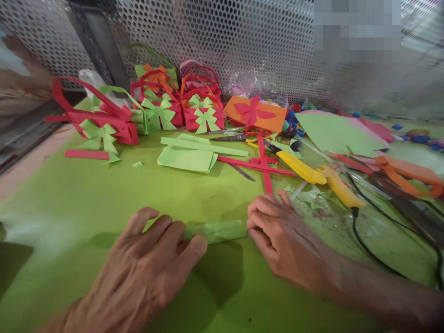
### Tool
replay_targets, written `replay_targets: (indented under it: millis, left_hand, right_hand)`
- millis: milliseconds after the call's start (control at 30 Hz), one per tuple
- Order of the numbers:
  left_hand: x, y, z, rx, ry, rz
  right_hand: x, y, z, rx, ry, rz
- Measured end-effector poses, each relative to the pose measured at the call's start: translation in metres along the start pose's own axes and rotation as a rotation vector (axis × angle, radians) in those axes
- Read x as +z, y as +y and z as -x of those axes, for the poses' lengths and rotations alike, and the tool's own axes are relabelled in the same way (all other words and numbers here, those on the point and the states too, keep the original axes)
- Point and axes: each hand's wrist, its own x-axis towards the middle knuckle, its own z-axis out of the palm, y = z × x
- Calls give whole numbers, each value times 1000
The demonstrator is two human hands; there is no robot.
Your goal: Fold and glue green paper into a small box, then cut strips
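Observation:
A folded light-green paper strip (218,231) lies low over the table between my two hands, running from one to the other. My left hand (149,261) has its fingers curled over the strip's left part, thumb toward the middle. At the other end, the bent fingers of my right hand (282,233) are closed on the strip. Just beyond my right hand is the end of a red paper strip (266,178). Farther back lies a flat folded piece of green paper (185,159). My fingers hide both ends of the green strip.
Several small paper baskets with bows, one red (204,115), stand along the perforated metal panel (215,32). A yellow glue gun (342,185) with a black cord (367,259) lies at the right, near scissors (229,137), an orange paper piece (256,115) and plastic scraps.

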Motion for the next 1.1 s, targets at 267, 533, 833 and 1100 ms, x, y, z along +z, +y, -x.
replay_targets:
  millis: [267,533,833,1100]
  left_hand:
    - [0,-3,4,51,-36,12]
    - [3,-3,6,14,-20,48]
    - [6,-4,7,36,4,20]
    - [6,-4,5,-17,20,89]
  right_hand:
    - [-2,-2,-2,25,-44,-16]
    - [-1,-2,-6,31,-28,-109]
    - [-5,-3,-8,33,-61,-84]
    - [-3,-3,-6,-13,-17,-12]
